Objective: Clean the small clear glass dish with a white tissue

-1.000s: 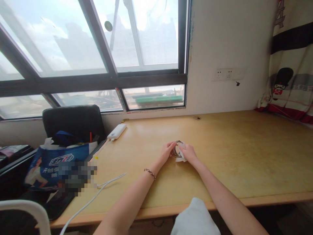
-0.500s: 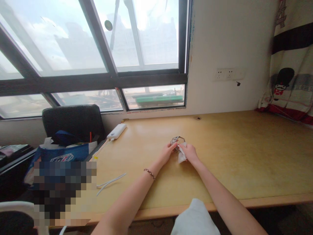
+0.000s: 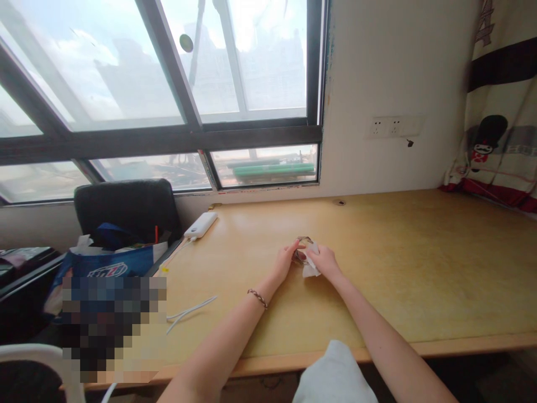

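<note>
Over at the wooden desk [image 3: 398,252], the left hand [image 3: 285,262] grips a small ring-shaped object [image 3: 298,256] by its side, while the right hand [image 3: 326,263] pinches a white tissue [image 3: 311,267] against it. A white power bank [image 3: 201,225] lies by the window [image 3: 263,165].

two hands [image 3: 286,262] [image 3: 326,262], one ring-shaped object [image 3: 304,239], one white sheet [image 3: 311,270], one bracelet [image 3: 257,298], one power bank [image 3: 201,225], one chair [image 3: 125,206], one bag [image 3: 86,266]

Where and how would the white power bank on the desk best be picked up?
I'd grip the white power bank mid-body, across its two long sides, coming from above. It lies flat and its slim, elongated shape suits a pinch there. The white cable joins its near end, so that end is probably best avoided.
</note>
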`<action>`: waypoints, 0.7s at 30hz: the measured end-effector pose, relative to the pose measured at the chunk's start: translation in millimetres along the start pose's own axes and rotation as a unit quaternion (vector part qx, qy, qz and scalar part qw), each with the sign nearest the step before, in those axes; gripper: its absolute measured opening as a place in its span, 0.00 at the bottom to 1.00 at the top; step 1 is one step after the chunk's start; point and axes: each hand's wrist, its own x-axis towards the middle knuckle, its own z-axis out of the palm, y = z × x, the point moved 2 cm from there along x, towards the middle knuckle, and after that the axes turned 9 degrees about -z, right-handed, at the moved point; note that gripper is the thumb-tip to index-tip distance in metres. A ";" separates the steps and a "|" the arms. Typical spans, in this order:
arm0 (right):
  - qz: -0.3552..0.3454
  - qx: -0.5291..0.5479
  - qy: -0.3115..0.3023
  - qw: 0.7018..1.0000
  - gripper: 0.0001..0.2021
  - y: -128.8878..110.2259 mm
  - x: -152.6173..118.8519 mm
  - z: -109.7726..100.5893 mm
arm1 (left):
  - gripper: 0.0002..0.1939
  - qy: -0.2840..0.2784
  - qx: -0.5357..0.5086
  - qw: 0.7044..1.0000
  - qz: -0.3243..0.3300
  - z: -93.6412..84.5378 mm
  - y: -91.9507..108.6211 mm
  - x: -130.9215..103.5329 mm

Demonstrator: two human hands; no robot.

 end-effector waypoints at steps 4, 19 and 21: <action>0.046 0.027 -0.031 0.998 0.10 8.2 2.7 5.0 | 0.28 -0.043 0.005 0.999 -0.013 3.0 0.1 -1.5; 0.111 0.015 0.051 0.992 0.20 14.5 1.0 1.7 | 0.24 -0.083 0.046 0.995 0.010 10.1 10.7 -8.4; 0.111 0.026 0.031 0.993 0.17 15.2 2.1 1.8 | 0.22 -0.079 0.015 0.997 -0.003 9.8 11.0 -9.8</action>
